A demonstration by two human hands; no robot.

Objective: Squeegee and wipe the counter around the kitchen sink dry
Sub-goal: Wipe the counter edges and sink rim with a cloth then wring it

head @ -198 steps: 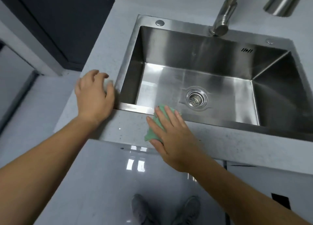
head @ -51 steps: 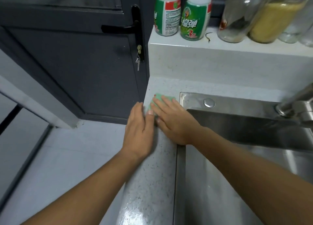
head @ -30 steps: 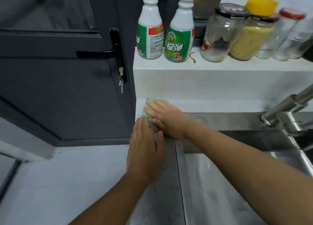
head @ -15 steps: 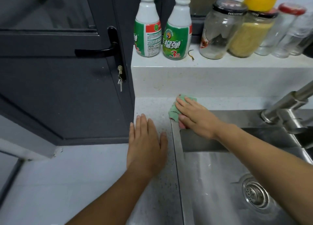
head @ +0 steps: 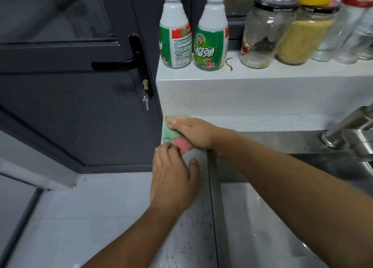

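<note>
A green and pink cloth [head: 171, 133] lies on the speckled grey counter [head: 189, 227] at its far left corner, left of the steel sink [head: 262, 217]. My right hand [head: 193, 132] presses flat on the cloth, fingers pointing left toward the counter's edge. My left hand [head: 173, 177] rests palm down on the narrow counter strip just in front of it, with its fingertips touching the pink part of the cloth. My right forearm crosses over the sink's corner.
A raised ledge [head: 262, 74] behind the counter carries two green-labelled bottles [head: 210, 37] and several glass jars [head: 264, 33]. A dark door [head: 70, 86] with a black handle and keys stands left. The steel faucet [head: 347, 130] rises at right.
My right hand slid the cloth left from the sink's back rim into the counter's far left corner. The left hand moved forward to touch the cloth, whose pink part now shows.
</note>
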